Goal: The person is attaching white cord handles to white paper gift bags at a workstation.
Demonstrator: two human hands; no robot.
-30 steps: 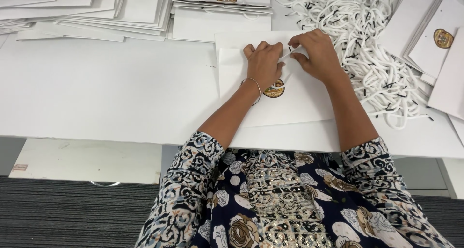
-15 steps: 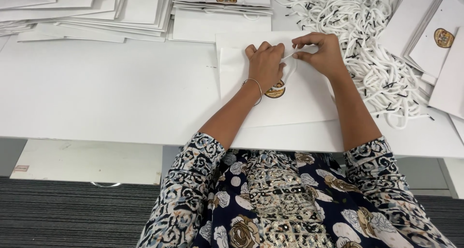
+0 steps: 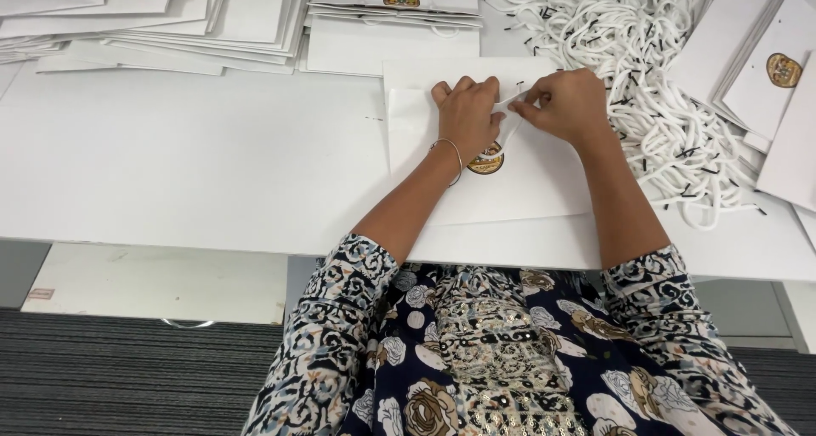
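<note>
Head camera: the left hand lies flat, pressing down on a white paper bag on the white table. The right hand pinches a white cord at the bag's top, beside a pile of cords.

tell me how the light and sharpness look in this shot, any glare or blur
Head view: even, soft light, faint shadows under the left hand and right hand; the white paper bag and table are bright, near washed out; white cord pile sharp, no motion blur.
</note>
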